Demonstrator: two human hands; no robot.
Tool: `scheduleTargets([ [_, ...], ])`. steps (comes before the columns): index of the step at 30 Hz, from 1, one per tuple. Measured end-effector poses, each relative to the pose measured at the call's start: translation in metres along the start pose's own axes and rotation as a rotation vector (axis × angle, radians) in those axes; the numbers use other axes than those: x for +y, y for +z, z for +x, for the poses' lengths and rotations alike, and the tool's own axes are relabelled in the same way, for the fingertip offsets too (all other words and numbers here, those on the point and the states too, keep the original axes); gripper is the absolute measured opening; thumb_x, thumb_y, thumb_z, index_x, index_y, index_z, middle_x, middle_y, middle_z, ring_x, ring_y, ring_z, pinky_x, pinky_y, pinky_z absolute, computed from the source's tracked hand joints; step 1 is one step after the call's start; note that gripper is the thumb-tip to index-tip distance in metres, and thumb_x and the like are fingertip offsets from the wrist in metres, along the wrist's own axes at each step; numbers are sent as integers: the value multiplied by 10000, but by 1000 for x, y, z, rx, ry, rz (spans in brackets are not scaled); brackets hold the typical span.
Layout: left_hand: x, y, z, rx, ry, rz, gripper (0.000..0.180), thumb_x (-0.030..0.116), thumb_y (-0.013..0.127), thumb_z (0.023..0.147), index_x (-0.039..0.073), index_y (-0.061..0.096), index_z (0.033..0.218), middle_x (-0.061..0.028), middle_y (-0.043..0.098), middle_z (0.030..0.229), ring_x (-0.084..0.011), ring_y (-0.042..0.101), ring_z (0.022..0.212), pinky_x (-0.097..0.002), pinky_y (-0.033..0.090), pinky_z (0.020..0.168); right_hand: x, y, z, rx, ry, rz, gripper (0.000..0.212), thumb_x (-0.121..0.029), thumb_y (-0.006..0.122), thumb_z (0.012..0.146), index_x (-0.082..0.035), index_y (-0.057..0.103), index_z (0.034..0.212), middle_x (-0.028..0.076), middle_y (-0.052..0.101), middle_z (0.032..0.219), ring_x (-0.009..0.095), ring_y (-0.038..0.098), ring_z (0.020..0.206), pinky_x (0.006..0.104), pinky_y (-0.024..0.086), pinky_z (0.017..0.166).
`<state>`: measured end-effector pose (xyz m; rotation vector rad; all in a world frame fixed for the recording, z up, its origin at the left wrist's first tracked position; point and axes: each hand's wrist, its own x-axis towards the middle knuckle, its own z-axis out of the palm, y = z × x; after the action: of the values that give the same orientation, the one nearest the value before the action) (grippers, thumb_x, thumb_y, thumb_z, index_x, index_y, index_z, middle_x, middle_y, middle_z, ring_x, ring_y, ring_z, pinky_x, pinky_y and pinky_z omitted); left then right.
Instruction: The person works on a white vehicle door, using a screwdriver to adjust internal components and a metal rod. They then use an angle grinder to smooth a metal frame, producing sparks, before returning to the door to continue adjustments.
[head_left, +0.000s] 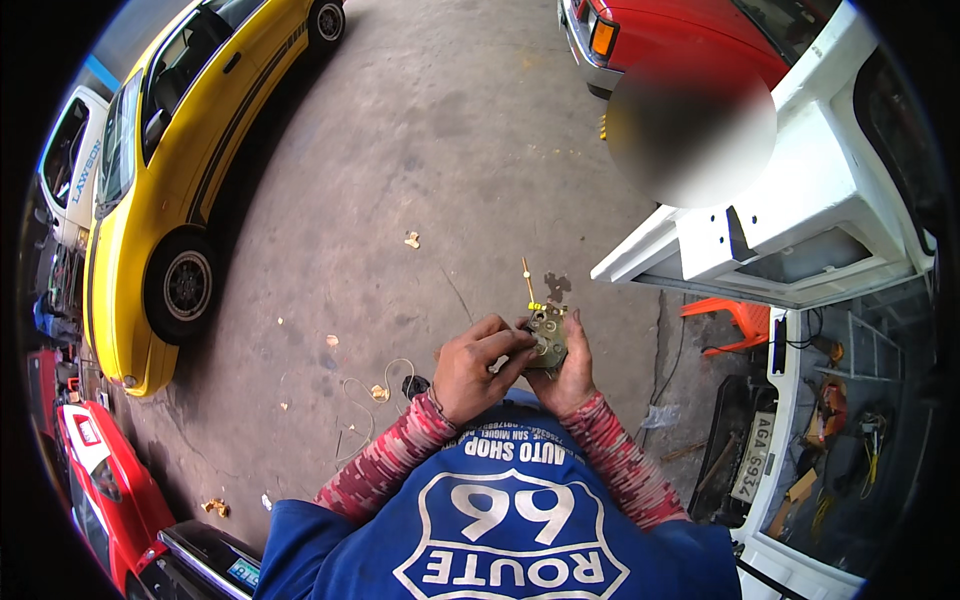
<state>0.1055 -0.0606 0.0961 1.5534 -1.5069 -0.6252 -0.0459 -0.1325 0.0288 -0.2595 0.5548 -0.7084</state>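
Olive-gold metal sits between the hands: I see a flat mechanism (pixel 553 346), long axis running away from the body, thin rod (pixel 528 282) pointing forward. Curled left hand (pixel 482 362) touches its face, any pinch unclear; right hand (pixel 568 374) grips its right side, thumb raised. Left of them, a yellow car (pixel 212 112); right, a white vehicle door (pixel 800 228).

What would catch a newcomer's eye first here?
Probably the bright yellow car along the upper left. Next comes the big white panel jutting in at right, then, just below centre, the right hand holding a small metal part while the left hand touches it.
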Motion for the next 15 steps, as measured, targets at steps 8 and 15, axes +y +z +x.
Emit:
scheduleTargets([
  [8,1,12,15,-110,130,66,159,85,773,875,57,771,1031,-110,657,897,-247,685,741,-335,531,650,0,-2,2,32,36,-68,588,-596,434,1054,-77,647,1229,86,702,1127,225,686,1029,357,566,885],
  [15,-14,0,10,38,-195,-349,128,53,700,939,-9,736,1045,-103,677,897,-191,687,769,-309,531,692,-15,2,-2,-145,71,-2,711,-613,348,1038,2,627,1261,188,686,1245,315,664,1165,456,534,1017],
])
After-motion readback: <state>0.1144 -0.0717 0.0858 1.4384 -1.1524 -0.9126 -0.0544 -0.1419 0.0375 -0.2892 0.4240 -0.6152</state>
